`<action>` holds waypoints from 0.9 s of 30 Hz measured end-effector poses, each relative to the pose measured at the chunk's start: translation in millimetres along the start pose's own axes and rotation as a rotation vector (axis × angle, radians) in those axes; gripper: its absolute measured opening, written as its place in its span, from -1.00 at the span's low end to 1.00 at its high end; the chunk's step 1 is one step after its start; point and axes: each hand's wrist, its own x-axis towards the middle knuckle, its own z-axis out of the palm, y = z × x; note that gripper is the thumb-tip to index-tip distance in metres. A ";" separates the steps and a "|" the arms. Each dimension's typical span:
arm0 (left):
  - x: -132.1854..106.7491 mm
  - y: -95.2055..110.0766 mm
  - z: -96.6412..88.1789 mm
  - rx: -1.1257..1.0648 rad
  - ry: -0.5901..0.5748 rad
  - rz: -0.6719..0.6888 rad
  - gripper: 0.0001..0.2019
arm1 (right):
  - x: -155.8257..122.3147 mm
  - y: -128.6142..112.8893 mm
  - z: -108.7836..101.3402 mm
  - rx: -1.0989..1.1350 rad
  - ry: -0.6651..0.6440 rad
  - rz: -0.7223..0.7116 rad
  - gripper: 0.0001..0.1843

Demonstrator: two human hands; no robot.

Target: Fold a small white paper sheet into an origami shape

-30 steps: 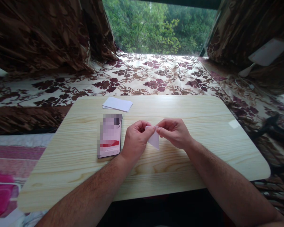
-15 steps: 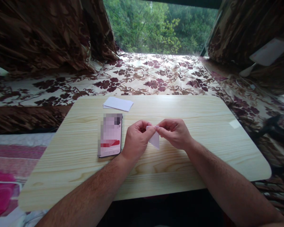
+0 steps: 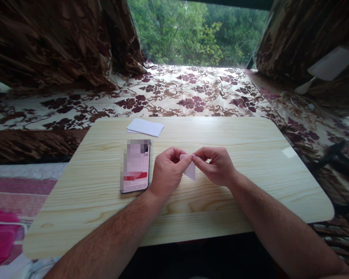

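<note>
A small folded piece of white paper [image 3: 190,171] hangs point-down between both hands above the middle of a light wooden table [image 3: 250,186]. My left hand [image 3: 167,174] pinches its top left corner with thumb and forefinger. My right hand [image 3: 216,164] pinches the top right edge the same way. Just left of my left hand a phone [image 3: 135,166] lies flat with its screen lit. A small stack of white paper sheets [image 3: 145,127] rests near the table's far edge.
A floral maroon-and-cream cloth [image 3: 192,93] covers the surface beyond the table, up to a window with trees. Brown curtains hang at both sides. A pink cloth [image 3: 1,236] lies at the lower left. A white charger cable [image 3: 302,102] sits at the right.
The paper's lower point looks slightly shorter and my right-hand fingers have shifted a little along its edge. Everything else stays in place.
</note>
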 end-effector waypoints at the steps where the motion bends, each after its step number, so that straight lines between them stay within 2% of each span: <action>1: -0.1 -0.2 0.0 0.010 0.014 0.010 -0.78 | -0.4 0.2 0.3 -0.017 0.000 -0.013 -0.77; 10: -4.7 1.6 1.4 0.128 0.072 0.110 -0.82 | -1.5 0.6 -0.3 -0.119 -0.013 -0.092 -0.76; 17: -5.5 1.0 1.3 0.138 0.090 0.108 -0.82 | -2.7 1.0 0.4 -0.174 -0.005 -0.164 -0.77; 27: -7.5 1.0 3.2 0.170 0.068 0.123 -0.80 | -3.5 0.2 0.9 -0.212 0.035 -0.173 -0.78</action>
